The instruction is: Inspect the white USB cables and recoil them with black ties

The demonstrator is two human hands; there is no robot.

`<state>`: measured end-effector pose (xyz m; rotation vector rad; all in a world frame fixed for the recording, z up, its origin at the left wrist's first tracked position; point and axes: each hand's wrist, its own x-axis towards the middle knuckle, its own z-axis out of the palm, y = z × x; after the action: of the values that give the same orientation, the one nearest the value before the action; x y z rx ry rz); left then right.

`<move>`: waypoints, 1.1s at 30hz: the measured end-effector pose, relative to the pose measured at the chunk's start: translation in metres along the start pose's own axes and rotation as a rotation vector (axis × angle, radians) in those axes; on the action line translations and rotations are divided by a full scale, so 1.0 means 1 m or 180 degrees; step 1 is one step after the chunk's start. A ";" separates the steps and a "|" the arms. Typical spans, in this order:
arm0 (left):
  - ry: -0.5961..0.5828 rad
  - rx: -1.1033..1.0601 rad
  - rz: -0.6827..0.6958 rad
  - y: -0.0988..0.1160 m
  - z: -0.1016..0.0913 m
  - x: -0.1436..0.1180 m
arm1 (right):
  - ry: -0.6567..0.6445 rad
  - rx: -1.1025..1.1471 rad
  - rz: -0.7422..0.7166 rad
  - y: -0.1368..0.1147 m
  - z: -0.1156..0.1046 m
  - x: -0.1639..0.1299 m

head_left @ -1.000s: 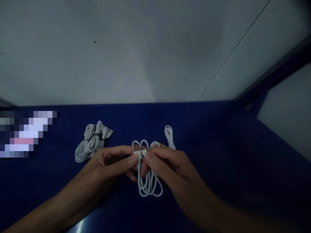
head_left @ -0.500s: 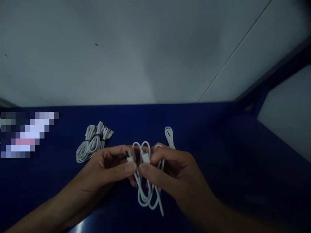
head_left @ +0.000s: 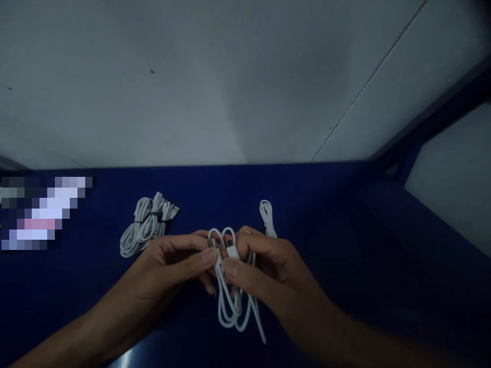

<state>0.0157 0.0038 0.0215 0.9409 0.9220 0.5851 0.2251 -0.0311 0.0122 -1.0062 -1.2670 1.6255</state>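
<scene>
White cable [head_left: 230,296] first: it sits dead centre, lifted off the blue surface [head_left: 345,245] and pinched between both hands, its loops hanging down below the fingers and one loose tail trailing lower right. My left hand [head_left: 169,266] has its grip closed on one plug end, thumb against forefinger, right where the top loops bunch. My right hand [head_left: 268,260] has its grip closed on the other plug end, the white connector poking out just above the thumb. The two ends are held side by side, nearly touching. I judge that is so the strands line up and the loops fall evenly rather than tangling.

Moving outward, a loose coil [head_left: 267,217] of white cable lies on the surface just beyond my right knuckles, untied as far as I can see. Well to the left, past my left hand, a tied bundle [head_left: 148,225] of white cables rests on the surface, cinched round the middle by a dark tie with metal plug tips sticking out at its right end. It looks parked clear of the hands.

Far left there is a blurred patch [head_left: 44,212]; nothing readable there. No brand, label or writing shows on any cable. Behind the surface stands a plain pale wall [head_left: 230,76].
</scene>
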 end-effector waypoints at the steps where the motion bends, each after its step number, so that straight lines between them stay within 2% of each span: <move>1: 0.0001 -0.0021 0.0009 0.000 0.000 0.000 | 0.0000 -0.0058 -0.0031 0.000 0.000 0.000; 4: -0.0023 -0.0110 -0.0002 -0.001 -0.001 0.001 | 0.0046 -0.0238 -0.0166 0.001 0.000 0.000; 7: -0.0103 -0.0052 0.0008 -0.001 -0.001 0.000 | 0.0163 -0.0322 -0.0106 0.004 0.002 -0.001; 10: -0.0026 0.0086 0.0054 -0.001 0.000 0.000 | 0.0181 -0.0394 -0.0050 0.006 0.002 -0.001; 16: -0.0052 0.0326 0.0244 -0.003 0.000 0.001 | 0.0185 -0.0320 0.0130 0.006 0.002 -0.001; 23: -0.0121 0.0301 0.0371 -0.007 -0.004 0.003 | 0.0133 -0.0223 0.0250 0.004 0.002 0.000; 33: -0.0069 0.0373 0.0381 -0.009 -0.008 0.003 | 0.0188 -0.0311 0.0157 0.004 0.001 0.000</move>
<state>0.0110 0.0048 0.0100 1.1115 0.8921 0.6264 0.2239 -0.0316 0.0087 -1.1452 -1.3015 1.5718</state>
